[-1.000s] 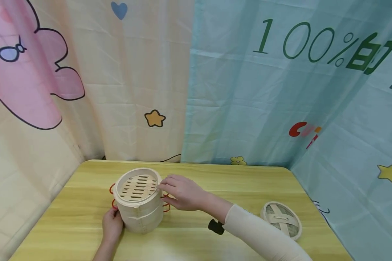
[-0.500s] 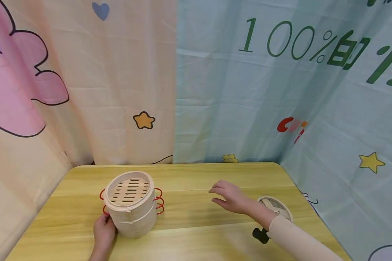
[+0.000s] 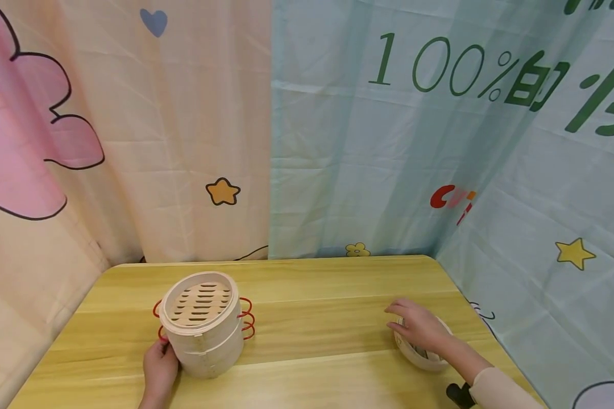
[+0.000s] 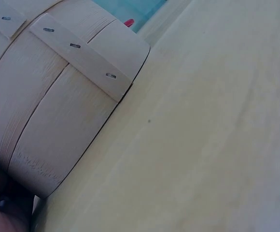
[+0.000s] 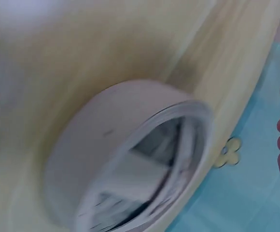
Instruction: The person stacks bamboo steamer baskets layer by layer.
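Note:
A two-tier bamboo steamer (image 3: 207,341) with a slatted top and red loop handles stands upright at the left of the table. My left hand (image 3: 161,369) holds it low on its left side, at the lower red loop. In the left wrist view, those fingers (image 4: 2,220) are partly cut off beside the steamer's stapled wall (image 4: 63,111). Over on the right, my right hand (image 3: 422,326) hovers over the round bamboo lid (image 3: 423,361), fingers extended and holding nothing. The hand hides much of the lid in the head view. In the right wrist view the lid's rim (image 5: 96,130) appears blurred, apart from the fingertips.
The yellow wood-grain table (image 3: 312,341) stretches between steamer and lid. Printed curtains (image 3: 317,142) hang right behind its back edge and along both sides. A black wrist camera (image 3: 460,395) sits below the right forearm.
My right hand has left the steamer's upper rim and travelled right across the table to the lid. My left hand stays at the steamer's left side. The head view has turned slightly right.

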Motion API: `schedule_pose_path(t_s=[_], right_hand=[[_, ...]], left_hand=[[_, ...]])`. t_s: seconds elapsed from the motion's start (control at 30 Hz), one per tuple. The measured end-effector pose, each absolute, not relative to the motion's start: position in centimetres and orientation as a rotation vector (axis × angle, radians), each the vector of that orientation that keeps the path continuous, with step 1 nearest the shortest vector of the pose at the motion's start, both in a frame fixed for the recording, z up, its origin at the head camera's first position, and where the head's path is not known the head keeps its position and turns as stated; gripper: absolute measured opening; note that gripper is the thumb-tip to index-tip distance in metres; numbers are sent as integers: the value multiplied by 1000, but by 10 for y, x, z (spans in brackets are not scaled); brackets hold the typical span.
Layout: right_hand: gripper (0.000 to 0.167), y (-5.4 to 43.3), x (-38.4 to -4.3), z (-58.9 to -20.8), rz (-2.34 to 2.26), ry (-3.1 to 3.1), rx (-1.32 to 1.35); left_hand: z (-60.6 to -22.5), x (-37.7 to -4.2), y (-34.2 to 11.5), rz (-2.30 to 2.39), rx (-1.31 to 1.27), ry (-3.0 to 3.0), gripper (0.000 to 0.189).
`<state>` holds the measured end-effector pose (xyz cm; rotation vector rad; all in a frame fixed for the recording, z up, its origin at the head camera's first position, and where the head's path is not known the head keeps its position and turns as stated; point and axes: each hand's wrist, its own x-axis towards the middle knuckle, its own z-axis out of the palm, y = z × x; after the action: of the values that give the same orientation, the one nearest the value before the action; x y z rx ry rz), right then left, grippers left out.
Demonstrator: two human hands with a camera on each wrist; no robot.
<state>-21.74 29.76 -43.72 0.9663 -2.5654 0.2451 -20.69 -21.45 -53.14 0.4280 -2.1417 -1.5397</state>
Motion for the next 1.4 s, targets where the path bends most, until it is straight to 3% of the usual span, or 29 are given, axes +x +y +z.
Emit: schedule_pose_path(t_s=[0.27, 0.53, 0.97, 1.4], right_hand=[[8, 333, -203, -451, 279, -2791, 620], [6, 343, -194, -459, 310, -2843, 379], [12, 358, -194, -463, 299, -2790, 454], [26, 365, -201, -469, 208, -2549, 816]], left_hand=[[-530, -206, -216, -1497, 426, -2148, 18], [-529, -204, -215, -1537, 431, -2144, 19], [-531, -203, -216, -1543, 435, -2146, 18], [-528, -205, -212, -1549, 392, -2097, 17]])
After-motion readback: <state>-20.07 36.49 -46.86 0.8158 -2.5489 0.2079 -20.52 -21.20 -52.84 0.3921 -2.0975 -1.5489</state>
